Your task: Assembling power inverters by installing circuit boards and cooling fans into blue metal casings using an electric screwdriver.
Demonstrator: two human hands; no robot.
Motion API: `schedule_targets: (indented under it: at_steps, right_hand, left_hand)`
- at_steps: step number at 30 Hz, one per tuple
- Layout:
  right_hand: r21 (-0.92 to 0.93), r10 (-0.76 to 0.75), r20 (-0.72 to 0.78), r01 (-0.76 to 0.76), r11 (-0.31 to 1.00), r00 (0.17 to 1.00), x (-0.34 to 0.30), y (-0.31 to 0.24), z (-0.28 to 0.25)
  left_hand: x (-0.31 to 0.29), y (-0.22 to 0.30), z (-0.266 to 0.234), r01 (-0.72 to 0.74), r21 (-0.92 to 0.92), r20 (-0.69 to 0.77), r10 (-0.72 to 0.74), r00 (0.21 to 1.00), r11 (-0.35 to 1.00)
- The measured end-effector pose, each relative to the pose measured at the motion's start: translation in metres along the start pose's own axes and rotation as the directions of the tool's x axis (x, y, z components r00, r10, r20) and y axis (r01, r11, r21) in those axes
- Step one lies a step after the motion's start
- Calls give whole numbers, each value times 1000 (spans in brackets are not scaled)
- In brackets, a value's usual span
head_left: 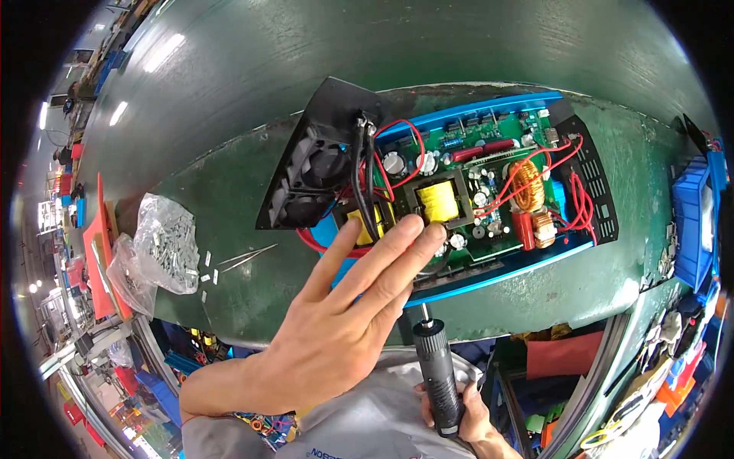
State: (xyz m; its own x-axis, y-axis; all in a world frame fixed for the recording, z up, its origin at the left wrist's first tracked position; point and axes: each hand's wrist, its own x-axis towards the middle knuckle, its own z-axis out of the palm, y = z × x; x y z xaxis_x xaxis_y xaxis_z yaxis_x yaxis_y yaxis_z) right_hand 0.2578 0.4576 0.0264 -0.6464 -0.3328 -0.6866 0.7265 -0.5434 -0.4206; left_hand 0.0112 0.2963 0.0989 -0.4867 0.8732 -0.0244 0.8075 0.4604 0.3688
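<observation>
A power unit with a blue metal housing (505,271) lies uncovered on the green bench, its green circuit board (459,246) showing. On the board sit a yellow-wrapped transformer (439,202) and a copper ring coil (526,185). My left hand (344,325) rests with fingers stretched out over the unit's near left part, hiding what lies beneath. My right hand (475,417), below the bench edge, grips a black powered screwdriver (437,375). Its shaft points up at the housing's near wall; whether the tip meets a screw is hidden.
A black end panel with two fans (342,99) leans at the unit's left, joined by wires. Tweezers (246,257) and several small pale pieces (205,277) lie left, beside a clear bag (167,241) of small parts. A blue bin (692,222) stands far right.
</observation>
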Motion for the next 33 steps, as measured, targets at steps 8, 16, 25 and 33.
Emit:
schedule_targets:
  at_steps: [8, 16, 25, 33]
  right_hand:
    - [222, 152, 168, -188, 957, 974, 13, 17, -12]
    - [-229, -312, -403, 235, 944, 860, -8, 48, -34]
    - [-234, -375, -401, 302, 924, 836, 7, 54, -43]
    - [-567, -329, -230, 149, 810, 916, 0, 47, -24]
  left_hand:
    - [-5, 3, 0, 63, 15, -15, -63, 998, 998]
    - [-67, -26, 5, 231, -20, -460, -214, 862, 973]
    - [-190, -75, 41, 765, -294, -563, -750, 346, 573]
    - [-202, -91, 30, 841, -109, -527, -748, 403, 530]
